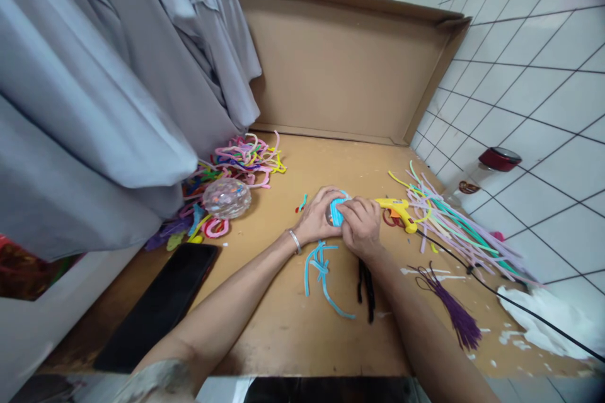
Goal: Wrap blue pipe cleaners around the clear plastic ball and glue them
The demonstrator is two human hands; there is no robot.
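Near the middle of the table, my left hand [312, 219] is wrapped around a small rounded object with blue pipe cleaner on it [336, 211]. My right hand [361, 224] has its fingers bent and pressed onto the right side of the same object. Both hands cover much of it, so its full shape is hidden. Just below lie loose blue pipe cleaners [322, 269]. Black pipe cleaners [366, 286] are beside my right wrist. A yellow glue gun [399, 213] rests right of my right hand, and a short blue and red piece [302, 203] lies to the left.
A heap of coloured pipe cleaners [246, 154] and a clear faceted bowl [227, 198] sit left, near a black phone [158, 308]. At right are long pipe cleaners [458, 220], a jar [479, 177], purple strings [451, 308] and the gun's cord [515, 299]. Cardboard [340, 69] stands behind.
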